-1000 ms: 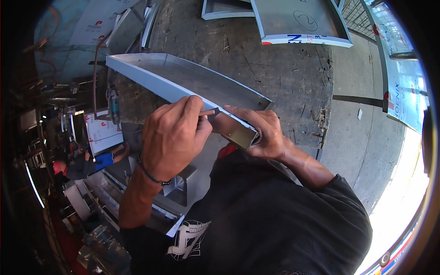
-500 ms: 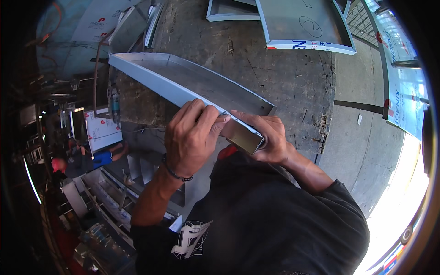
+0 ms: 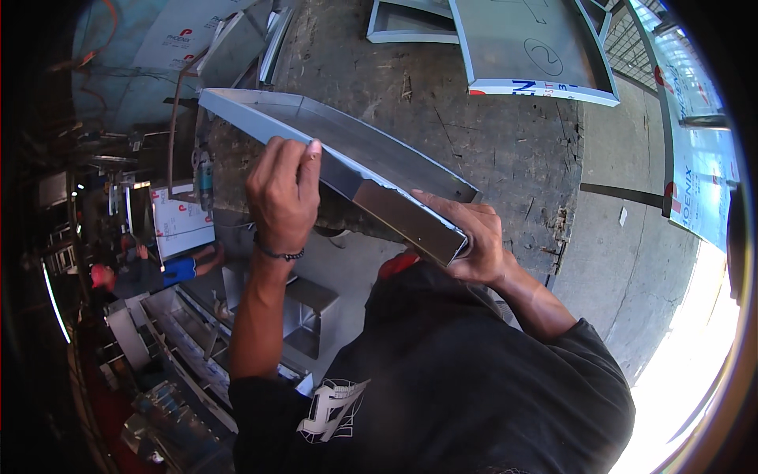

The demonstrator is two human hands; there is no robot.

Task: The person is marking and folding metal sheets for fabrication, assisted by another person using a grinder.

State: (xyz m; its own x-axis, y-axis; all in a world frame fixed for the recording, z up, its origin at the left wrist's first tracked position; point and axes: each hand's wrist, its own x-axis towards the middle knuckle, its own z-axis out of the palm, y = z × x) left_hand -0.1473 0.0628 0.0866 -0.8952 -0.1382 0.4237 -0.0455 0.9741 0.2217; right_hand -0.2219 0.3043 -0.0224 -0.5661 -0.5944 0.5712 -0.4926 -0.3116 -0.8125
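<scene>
A long shallow metal tray (image 3: 379, 148) slants across the near edge of the workbench, one end toward me. My right hand (image 3: 477, 241) grips its near right corner, thumb over the rim and fingers beneath. Along the outer side wall, bare brownish metal (image 3: 407, 220) shows at the near end. Pale blue protective film (image 3: 264, 126) covers the farther part of that wall. My left hand (image 3: 283, 189) is closed in a pinch at the film, thumb uppermost, and the loose film stretches from its fingers toward the bare stretch.
Another metal tray (image 3: 537, 51) and a smaller frame (image 3: 410, 28) lie at the far side of the worn workbench (image 3: 371, 79). A teal power tool (image 3: 205, 186) is at the bench's left edge. Metal troughs (image 3: 185, 332) stand lower left, and a person (image 3: 180, 271) is beyond them.
My left hand has moved left and up along the tray's side, pulling film back and baring more brownish metal. My right hand keeps its grip on the near corner.
</scene>
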